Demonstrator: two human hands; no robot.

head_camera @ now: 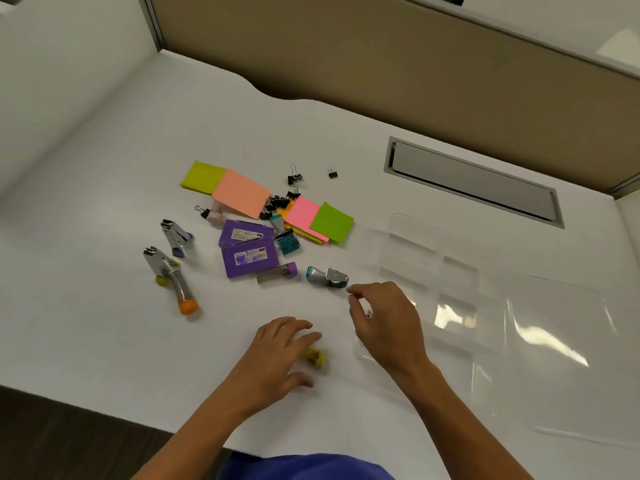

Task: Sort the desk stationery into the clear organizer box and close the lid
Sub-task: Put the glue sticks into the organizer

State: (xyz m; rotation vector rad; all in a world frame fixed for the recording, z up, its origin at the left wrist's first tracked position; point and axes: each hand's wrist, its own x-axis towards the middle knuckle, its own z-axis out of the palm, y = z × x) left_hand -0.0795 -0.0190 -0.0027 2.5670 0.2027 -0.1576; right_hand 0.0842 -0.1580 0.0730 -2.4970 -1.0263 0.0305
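— Both hands busy: our left hand (pixel 277 351) spreads its fingers over a small yellow piece (pixel 317 358), our right hand (pixel 384 323) pinches something tiny.
— It may slip; we grip only by fingertips.
— And the clear organizer box (pixel 433 271)?
— Open on the desk (pixel 104 323) beside us, compartments apparently empty; most stationery lies well left.

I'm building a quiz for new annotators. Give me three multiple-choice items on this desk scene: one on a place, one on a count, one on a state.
1. Where does the clear organizer box lie, seen from the stationery pile?
A left B right C on top of it
2. How many purple staple boxes are there?
A one B two C four
3. The organizer lid is
A open B shut C missing

Answers:
1 B, it lies on the right side of the desk.
2 B, two lie side by side.
3 A, it lies flat beside the compartments.
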